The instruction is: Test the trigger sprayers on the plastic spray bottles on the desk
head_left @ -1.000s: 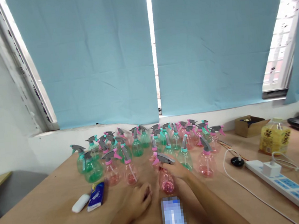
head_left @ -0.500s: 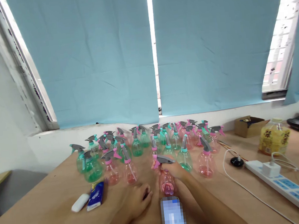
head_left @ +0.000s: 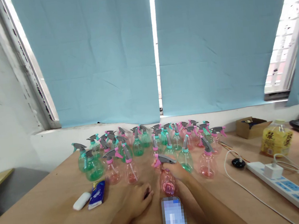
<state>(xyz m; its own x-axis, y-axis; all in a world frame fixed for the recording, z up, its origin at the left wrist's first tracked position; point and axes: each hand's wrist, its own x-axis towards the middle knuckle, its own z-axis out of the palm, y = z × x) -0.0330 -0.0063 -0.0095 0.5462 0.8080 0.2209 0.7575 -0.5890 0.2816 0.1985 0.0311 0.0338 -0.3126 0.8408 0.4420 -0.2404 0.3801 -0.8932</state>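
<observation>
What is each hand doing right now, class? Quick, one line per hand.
Left hand: loosely curled, resting on the wooden table, holding nothing.
Right hand: closed around the neck of a pink spray bottle.

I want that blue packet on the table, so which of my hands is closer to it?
Left. Your left hand rests on the table just right of the blue packet; your right hand is farther right, gripping a pink spray bottle.

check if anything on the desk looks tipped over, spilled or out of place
Nothing stands out. The spray bottles all stand upright in a cluster on the table, with no spill visible. The right hand grips a pink spray bottle by its neck, upright; the left hand rests flat beside it.
</observation>
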